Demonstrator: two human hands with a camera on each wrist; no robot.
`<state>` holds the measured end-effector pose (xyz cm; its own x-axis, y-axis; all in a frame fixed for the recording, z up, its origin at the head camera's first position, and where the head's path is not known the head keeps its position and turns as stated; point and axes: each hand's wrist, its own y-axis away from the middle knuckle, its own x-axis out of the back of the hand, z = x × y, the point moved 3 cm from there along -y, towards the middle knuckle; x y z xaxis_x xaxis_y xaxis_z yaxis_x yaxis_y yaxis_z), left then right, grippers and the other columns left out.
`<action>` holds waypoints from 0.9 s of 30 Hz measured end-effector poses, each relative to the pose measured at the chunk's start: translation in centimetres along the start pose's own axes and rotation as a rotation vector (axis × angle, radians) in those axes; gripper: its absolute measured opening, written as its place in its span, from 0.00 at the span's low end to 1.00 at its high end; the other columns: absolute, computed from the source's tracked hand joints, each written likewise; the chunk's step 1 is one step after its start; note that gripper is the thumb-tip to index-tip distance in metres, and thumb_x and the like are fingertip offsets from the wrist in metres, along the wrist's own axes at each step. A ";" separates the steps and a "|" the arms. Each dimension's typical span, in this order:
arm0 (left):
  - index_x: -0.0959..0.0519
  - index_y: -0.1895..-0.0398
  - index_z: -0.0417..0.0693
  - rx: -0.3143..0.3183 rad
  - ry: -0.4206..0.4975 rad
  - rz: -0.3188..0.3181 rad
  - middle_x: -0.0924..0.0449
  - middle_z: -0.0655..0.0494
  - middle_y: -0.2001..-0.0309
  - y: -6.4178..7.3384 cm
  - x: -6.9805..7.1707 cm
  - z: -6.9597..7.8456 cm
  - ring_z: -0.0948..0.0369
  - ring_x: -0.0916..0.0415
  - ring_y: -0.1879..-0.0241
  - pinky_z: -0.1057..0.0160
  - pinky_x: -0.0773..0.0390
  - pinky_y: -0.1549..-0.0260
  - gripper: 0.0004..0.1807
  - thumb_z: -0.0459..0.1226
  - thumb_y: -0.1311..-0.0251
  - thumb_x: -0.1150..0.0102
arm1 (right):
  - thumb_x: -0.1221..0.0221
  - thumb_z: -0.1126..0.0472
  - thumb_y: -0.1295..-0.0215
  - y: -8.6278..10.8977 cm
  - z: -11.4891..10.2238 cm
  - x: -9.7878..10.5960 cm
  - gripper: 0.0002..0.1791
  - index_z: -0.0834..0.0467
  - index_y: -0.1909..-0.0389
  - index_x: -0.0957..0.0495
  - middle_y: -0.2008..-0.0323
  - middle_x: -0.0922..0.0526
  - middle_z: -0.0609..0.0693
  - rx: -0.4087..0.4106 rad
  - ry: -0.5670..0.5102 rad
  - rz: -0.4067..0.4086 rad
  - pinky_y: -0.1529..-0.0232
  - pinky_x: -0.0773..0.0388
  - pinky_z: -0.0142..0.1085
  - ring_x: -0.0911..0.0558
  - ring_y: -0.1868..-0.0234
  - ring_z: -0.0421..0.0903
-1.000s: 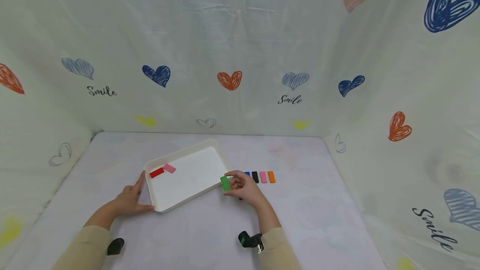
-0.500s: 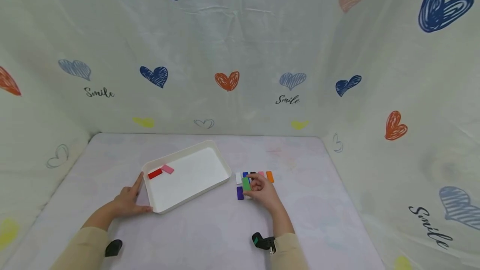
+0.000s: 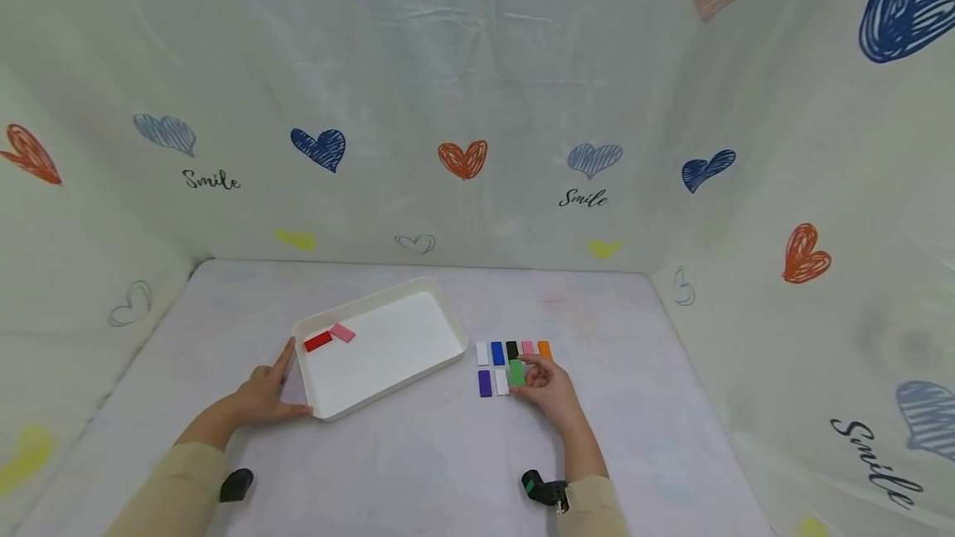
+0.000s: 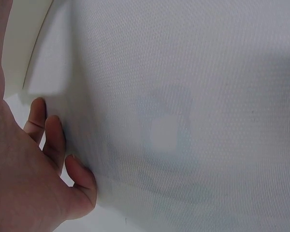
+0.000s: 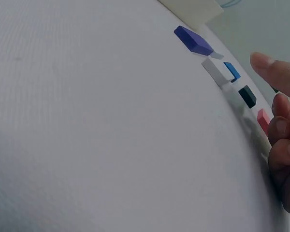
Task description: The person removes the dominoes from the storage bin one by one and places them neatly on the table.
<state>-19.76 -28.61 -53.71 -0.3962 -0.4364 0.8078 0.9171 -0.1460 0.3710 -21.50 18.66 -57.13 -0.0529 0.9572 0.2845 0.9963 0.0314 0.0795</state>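
With thumb and fingertips, my right hand (image 3: pixel 550 392) pinches a small green block (image 3: pixel 517 372) at the right end of the nearer row of blocks. Left of it lie a white block (image 3: pixel 501 382) and a purple block (image 3: pixel 485 384). My left hand (image 3: pixel 263 394) rests at the left end of a white tray (image 3: pixel 388 398), index finger and thumb spread along its outer wall. Inside the tray are a red block (image 3: pixel 317 341) and a pink block (image 3: pixel 342 333). The right wrist view shows the right fingers (image 5: pixel 282 128) beside the rows, the green block mostly hidden.
Behind the nearer row runs another: white block (image 3: pixel 482 354), blue block (image 3: pixel 497 353), black block (image 3: pixel 511 350), pink block (image 3: pixel 527 347) and orange block (image 3: pixel 545 349), partly covered by the right hand. A heart-printed curtain (image 3: pixel 522 106) rises behind the table (image 3: pixel 418 471).
My right hand has carried the green block rightward from beside the tray's right end to the nearer row, uncovering the purple and white blocks. The left hand keeps its place on the tray.
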 end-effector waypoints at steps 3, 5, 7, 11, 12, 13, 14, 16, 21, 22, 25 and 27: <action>0.74 0.26 0.40 0.000 0.000 0.004 0.43 0.20 0.47 0.0 0.3 0.5 0.28 0.42 0.45 0.29 0.32 0.50 0.75 0.58 0.58 0.26 | 0.27 0.71 0.53 -0.1 0.2 0.4 0.29 0.60 0.47 0.21 0.74 0.27 0.50 -0.012 0.032 0.014 0.77 0.33 0.28 0.31 0.75 0.42; 0.73 0.26 0.39 0.007 -0.001 0.005 0.42 0.21 0.47 0.1 0.4 0.6 0.28 0.42 0.45 0.29 0.32 0.50 0.74 0.57 0.57 0.25 | 0.26 0.70 0.53 -0.1 0.4 0.5 0.29 0.60 0.46 0.22 0.74 0.27 0.50 -0.030 0.049 0.012 0.77 0.33 0.28 0.31 0.75 0.43; 0.72 0.26 0.38 0.008 -0.003 0.008 0.42 0.22 0.47 0.0 0.4 0.6 0.29 0.41 0.45 0.30 0.31 0.50 0.73 0.56 0.57 0.26 | 0.26 0.69 0.53 -0.1 0.4 0.5 0.29 0.60 0.46 0.22 0.74 0.27 0.50 -0.046 0.064 0.011 0.77 0.33 0.28 0.31 0.75 0.43; 0.71 0.26 0.38 0.006 -0.005 0.013 0.42 0.22 0.48 -0.1 0.3 0.4 0.30 0.40 0.46 0.31 0.31 0.50 0.72 0.56 0.56 0.26 | 0.26 0.68 0.52 -0.1 0.4 0.5 0.29 0.59 0.46 0.22 0.74 0.27 0.50 -0.061 0.102 0.004 0.77 0.34 0.29 0.31 0.76 0.44; 0.71 0.26 0.38 0.009 -0.006 0.012 0.42 0.22 0.48 -0.1 0.3 0.3 0.30 0.40 0.46 0.31 0.31 0.50 0.72 0.57 0.56 0.26 | 0.26 0.68 0.52 -0.1 0.4 0.5 0.29 0.59 0.45 0.22 0.74 0.27 0.50 -0.060 0.117 0.000 0.78 0.34 0.29 0.31 0.76 0.44; 0.72 0.26 0.38 0.010 -0.006 0.011 0.42 0.22 0.48 -0.1 0.3 0.3 0.30 0.40 0.46 0.31 0.31 0.50 0.72 0.57 0.56 0.26 | 0.26 0.68 0.52 -0.1 0.5 0.5 0.29 0.59 0.45 0.22 0.74 0.27 0.50 -0.063 0.128 -0.002 0.78 0.34 0.29 0.31 0.76 0.44; 0.72 0.26 0.38 0.012 -0.006 0.011 0.42 0.22 0.48 -0.1 0.3 0.4 0.30 0.40 0.46 0.31 0.31 0.50 0.73 0.57 0.56 0.26 | 0.26 0.67 0.52 -0.1 0.5 0.5 0.29 0.59 0.45 0.22 0.74 0.27 0.50 -0.066 0.142 -0.004 0.78 0.34 0.28 0.31 0.76 0.44; 0.72 0.26 0.38 0.014 -0.006 0.007 0.42 0.22 0.48 -0.1 0.3 0.4 0.29 0.40 0.46 0.31 0.31 0.50 0.73 0.57 0.56 0.26 | 0.26 0.67 0.52 -0.2 0.6 0.4 0.30 0.59 0.45 0.22 0.75 0.27 0.50 -0.069 0.166 -0.007 0.78 0.34 0.28 0.31 0.75 0.44; 0.72 0.26 0.39 0.011 -0.003 0.002 0.42 0.21 0.48 0.1 0.5 0.6 0.29 0.40 0.47 0.30 0.30 0.51 0.73 0.58 0.56 0.27 | 0.26 0.67 0.52 -0.3 0.7 0.2 0.30 0.61 0.46 0.22 0.74 0.28 0.49 -0.069 0.204 -0.015 0.77 0.34 0.28 0.31 0.75 0.44; 0.72 0.26 0.39 0.010 -0.002 0.003 0.42 0.21 0.48 0.1 0.5 0.6 0.29 0.40 0.47 0.30 0.30 0.51 0.73 0.58 0.56 0.26 | 0.26 0.67 0.52 -0.3 0.7 0.2 0.30 0.61 0.46 0.22 0.74 0.28 0.49 -0.070 0.211 -0.017 0.77 0.34 0.28 0.31 0.75 0.44; 0.72 0.26 0.38 0.008 -0.004 0.005 0.42 0.21 0.49 0.1 0.4 0.6 0.29 0.40 0.47 0.30 0.30 0.51 0.73 0.58 0.56 0.27 | 0.25 0.67 0.53 -0.4 0.7 0.1 0.29 0.62 0.46 0.22 0.75 0.28 0.49 -0.067 0.237 -0.021 0.77 0.35 0.29 0.31 0.75 0.43; 0.72 0.26 0.38 0.008 -0.006 0.010 0.42 0.21 0.48 0.1 0.5 0.6 0.29 0.40 0.47 0.30 0.31 0.50 0.73 0.58 0.57 0.26 | 0.25 0.67 0.53 -0.4 0.6 0.1 0.29 0.63 0.46 0.22 0.75 0.28 0.49 -0.073 0.243 -0.024 0.77 0.35 0.28 0.31 0.75 0.43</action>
<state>-19.92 -28.27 -53.01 -0.3875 -0.4322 0.8143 0.9206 -0.1347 0.3665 -21.90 18.88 -57.75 -0.0995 0.8588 0.5026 0.9876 0.0237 0.1550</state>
